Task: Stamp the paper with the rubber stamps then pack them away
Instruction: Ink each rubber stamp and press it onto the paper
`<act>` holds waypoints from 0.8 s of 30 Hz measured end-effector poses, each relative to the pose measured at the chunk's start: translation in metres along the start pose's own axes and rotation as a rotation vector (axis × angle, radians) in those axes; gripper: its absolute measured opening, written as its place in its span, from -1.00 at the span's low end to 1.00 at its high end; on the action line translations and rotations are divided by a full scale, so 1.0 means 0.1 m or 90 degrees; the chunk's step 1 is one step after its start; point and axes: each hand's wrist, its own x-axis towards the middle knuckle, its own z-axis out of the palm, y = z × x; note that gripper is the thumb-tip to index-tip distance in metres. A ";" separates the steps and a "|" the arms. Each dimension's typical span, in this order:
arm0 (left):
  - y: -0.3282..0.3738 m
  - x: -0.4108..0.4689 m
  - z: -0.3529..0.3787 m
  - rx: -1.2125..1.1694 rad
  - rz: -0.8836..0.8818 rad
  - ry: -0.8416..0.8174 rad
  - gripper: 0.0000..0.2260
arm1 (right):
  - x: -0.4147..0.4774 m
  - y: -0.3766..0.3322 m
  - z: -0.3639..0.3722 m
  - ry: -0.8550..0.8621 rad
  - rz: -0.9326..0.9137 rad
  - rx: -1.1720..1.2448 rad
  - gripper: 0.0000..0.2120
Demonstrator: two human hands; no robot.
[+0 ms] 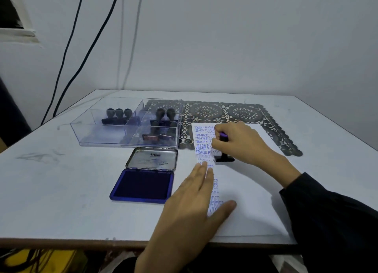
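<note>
Paper [245, 190], a white sheet, lies on the right half of the pale surface [61, 180], its far edge over a dark lace-patterned mat [225, 111]. A column of blue prints runs down its left side, with "FRAGILE" readable at the far end and other words overlapping nearer.

The right hand [239, 141], coming out of a dark sleeve [337, 211], has its fingers [216, 144] curled round the handle of a rubber stamp [224, 157]. This stamp stands upright with its black base on the sheet, just right of the printed column, and a purple cap shows above the grip. The left hand [190, 207] lies flat on the near left part of the sheet, fingers [201, 174] straight and released, thumb spread to the right, partly covering the prints.

Left of the sheet an ink pad [143, 185] sits with its dark blue pad exposed, and its metal lid [152, 159] lies back on the far side, marked "Artline". Beyond it stands a clear plastic box [98, 133] with dividers. Three black-handled stamps [118, 115] stand in its far left compartment, two more [164, 115] are upright at the far right, and others [155, 137] lie in the near right compartment. Two dark cables [67, 47] hang down the wall at far left.
</note>
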 end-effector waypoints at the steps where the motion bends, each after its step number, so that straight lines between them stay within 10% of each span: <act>1: 0.00 0.01 0.02 0.009 -0.002 0.001 -0.36 | -0.01 0.01 0.01 0.000 0.000 -0.004 -0.77; 24: 0.00 -0.01 0.09 0.081 0.010 0.029 -0.32 | -0.13 -0.04 0.20 0.062 -0.018 -0.086 -0.81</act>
